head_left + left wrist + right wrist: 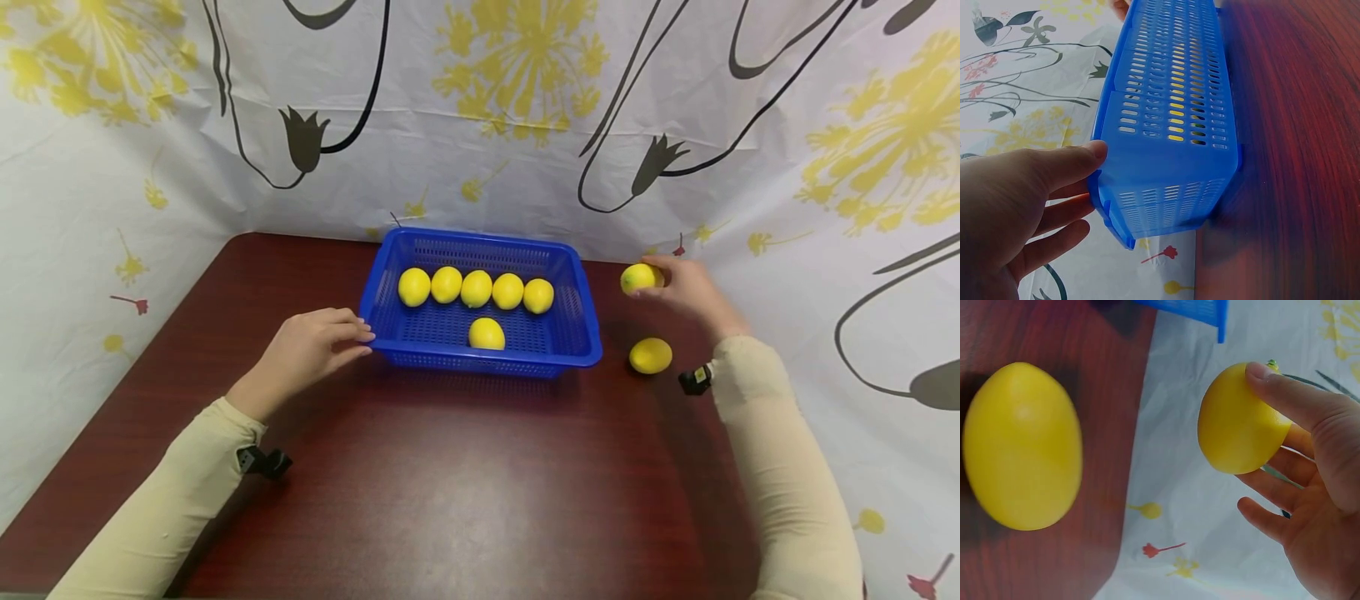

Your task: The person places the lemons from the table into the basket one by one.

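A blue plastic basket (573,358) with slotted walls stands on the table, several lemons (476,289) lined up along its back and one lemon (487,333) near its front wall. At its front left corner my left hand (311,350) pinches the rim; in the left wrist view the thumb (1094,152) lies on the outer wall, fingers behind the rim. To the right of the basket, my right hand (693,292) grips a lemon (1235,422) between thumb and fingers, raised over the table's edge. Another lemon (650,356) lies on the table, nearer me.
The dark red wooden table (450,483) runs back to a white patterned cloth (480,183) hung behind it and at both sides. Each sleeve carries a small black wrist camera (264,462).
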`<control>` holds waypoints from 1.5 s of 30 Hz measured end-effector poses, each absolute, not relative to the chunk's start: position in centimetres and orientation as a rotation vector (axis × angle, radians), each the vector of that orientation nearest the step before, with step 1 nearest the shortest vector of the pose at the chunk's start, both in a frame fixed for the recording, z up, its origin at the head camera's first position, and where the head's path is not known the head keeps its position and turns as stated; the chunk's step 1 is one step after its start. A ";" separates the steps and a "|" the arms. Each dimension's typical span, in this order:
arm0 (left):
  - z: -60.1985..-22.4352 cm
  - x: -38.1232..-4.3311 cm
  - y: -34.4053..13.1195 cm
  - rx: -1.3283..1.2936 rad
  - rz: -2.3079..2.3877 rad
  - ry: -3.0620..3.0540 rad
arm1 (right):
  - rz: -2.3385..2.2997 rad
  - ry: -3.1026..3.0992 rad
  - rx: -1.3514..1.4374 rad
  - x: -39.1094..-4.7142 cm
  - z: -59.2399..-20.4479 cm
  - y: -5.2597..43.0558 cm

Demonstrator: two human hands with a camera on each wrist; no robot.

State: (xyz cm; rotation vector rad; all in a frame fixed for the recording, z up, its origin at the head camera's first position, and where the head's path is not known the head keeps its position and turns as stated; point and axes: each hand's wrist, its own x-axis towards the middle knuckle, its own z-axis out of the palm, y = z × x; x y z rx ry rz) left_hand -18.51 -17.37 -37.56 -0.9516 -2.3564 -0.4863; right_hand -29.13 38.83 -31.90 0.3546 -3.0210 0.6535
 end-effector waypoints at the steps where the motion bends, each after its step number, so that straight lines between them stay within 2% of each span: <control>1: -37.6 -18.5 -17.4 -0.952 -0.487 -2.357 | 0.648 -3.022 0.360 -29.2 -31.6 38.7; 27: -37.6 -18.6 -17.4 -0.956 -0.481 -2.370 | 0.537 -2.980 0.542 -29.5 -28.1 35.6; 45: -37.4 -18.5 -17.4 -0.960 -0.488 -2.365 | 0.518 -3.021 0.654 -30.4 -25.6 30.7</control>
